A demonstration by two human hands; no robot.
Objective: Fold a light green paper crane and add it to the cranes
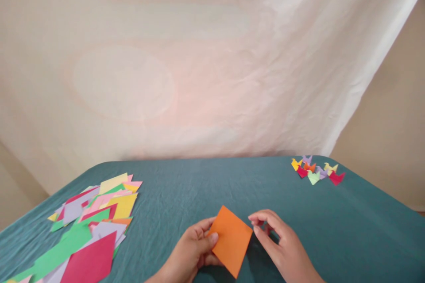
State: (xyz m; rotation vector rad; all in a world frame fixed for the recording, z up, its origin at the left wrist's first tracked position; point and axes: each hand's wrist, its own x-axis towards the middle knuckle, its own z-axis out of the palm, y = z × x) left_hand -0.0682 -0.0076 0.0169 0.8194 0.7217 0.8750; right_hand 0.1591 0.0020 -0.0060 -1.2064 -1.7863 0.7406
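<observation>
A square sheet of orange paper (231, 242) is held up off the table, turned so that one corner points away from me. My left hand (199, 247) grips its left corner, thumb on top and the other fingers behind. Close to the opposite corner is my right hand (280, 241), its fingers curved and the thumb and index tips slightly apart. The right thumb tip is beside that corner; whether it touches the paper is hard to see. Nothing shows between the right fingers.
A green cloth covers the table (186, 194). Loose coloured paper sheets (89, 258) lie in an overlapping pile at left. Several small folded paper birds (314, 177) stand grouped at the far right. A pale cloth sheet (206, 75) hangs behind the table.
</observation>
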